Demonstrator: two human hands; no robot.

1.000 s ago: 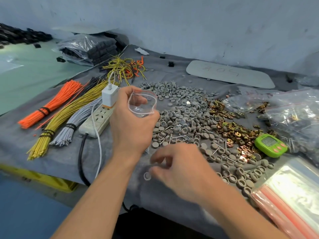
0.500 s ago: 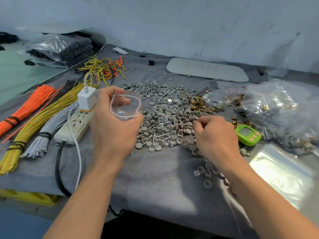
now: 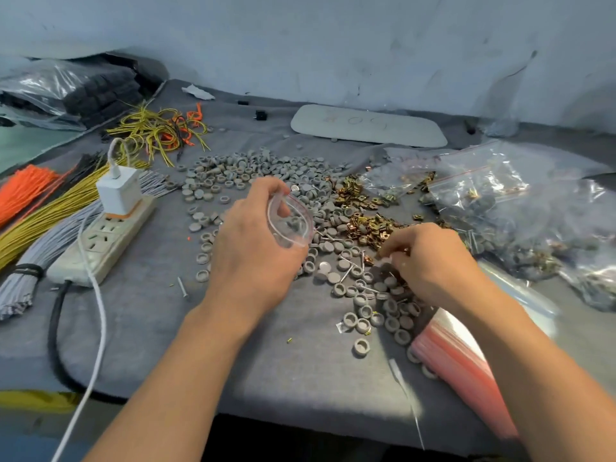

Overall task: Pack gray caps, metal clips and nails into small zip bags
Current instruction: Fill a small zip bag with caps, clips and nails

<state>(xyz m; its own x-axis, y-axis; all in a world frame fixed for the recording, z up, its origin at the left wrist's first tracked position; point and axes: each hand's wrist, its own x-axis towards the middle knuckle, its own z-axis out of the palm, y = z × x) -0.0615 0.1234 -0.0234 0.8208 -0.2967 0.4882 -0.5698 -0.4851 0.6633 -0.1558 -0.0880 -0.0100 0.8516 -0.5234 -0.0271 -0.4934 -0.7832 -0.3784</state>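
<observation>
Zip bag (image 3: 290,222) is up off the bench, in my left hand (image 3: 253,251), thumb & fingers curled round its rim to bow the mouth open. Looks like a gray cap or two inside, but the plastic's too blurry to be sure.

Right hand (image 3: 430,261) is down at the near edge of the metal clips (image 3: 366,226), fingers bunched narrow. Can't tell if anything's pinched.

Risks, as I judge them:
- **Bag mouth:** it's small & floppy. If my left grip slackens it folds shut, & the piece bounces off the rim back into the gray caps (image 3: 253,176).
- **Clips:** they lie tangled, so I may lift a clump, not one.
- **Nails (image 3: 346,273):** mixed in among the caps, so easy to miss, & a point could prick the bag.
- **Right forearm:** the filled bags (image 3: 480,191) & the stack of empty bags (image 3: 463,365) sit close to it. A careless sweep could push caps off the bench (image 3: 300,388) edge.
</observation>
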